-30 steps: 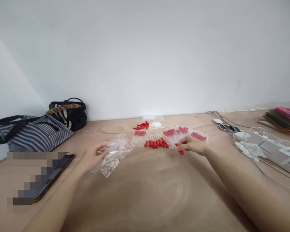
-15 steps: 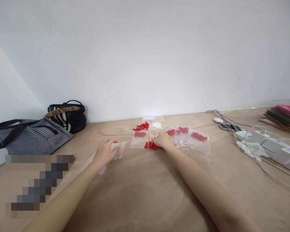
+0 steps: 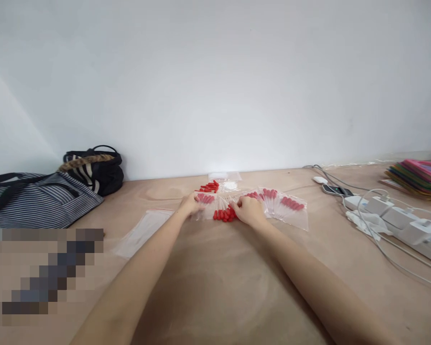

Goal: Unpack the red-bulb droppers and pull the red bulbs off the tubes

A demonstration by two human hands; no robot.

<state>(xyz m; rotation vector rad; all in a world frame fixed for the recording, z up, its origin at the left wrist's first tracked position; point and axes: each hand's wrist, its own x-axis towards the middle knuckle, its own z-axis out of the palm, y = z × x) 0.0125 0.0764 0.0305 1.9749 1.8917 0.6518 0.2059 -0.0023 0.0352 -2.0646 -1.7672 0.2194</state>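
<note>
My left hand [image 3: 191, 203] is at the left edge of a clear plastic zip bag [image 3: 206, 211] that holds several red-tipped thin clear sticks, which look like droppers. Its fingers close over that edge, though the fingertips are partly hidden. To the right, my right hand [image 3: 250, 210] has thumb and fingers curled at the loose red-tipped droppers [image 3: 223, 214], which lie fanned with red ends toward me. The right fingertips are partly hidden among them. More filled zip bags [image 3: 292, 211] lie beyond and right of this hand. Flat empty zip bags [image 3: 143, 230] lie beside my left forearm.
Separate red pieces [image 3: 210, 187] lie farther back by clear packaging [image 3: 228, 182]. At left are a striped bag [image 3: 46, 201] and black pouch [image 3: 106, 172]. At right stand a power strip with white chargers and cables [image 3: 398, 218], a phone [image 3: 335, 190] and coloured sheets [image 3: 420, 177].
My left hand has moved right and forward from the empty zip bags, releasing the one it held, to the filled bag. My right hand has shifted slightly; more loose red ends show.
</note>
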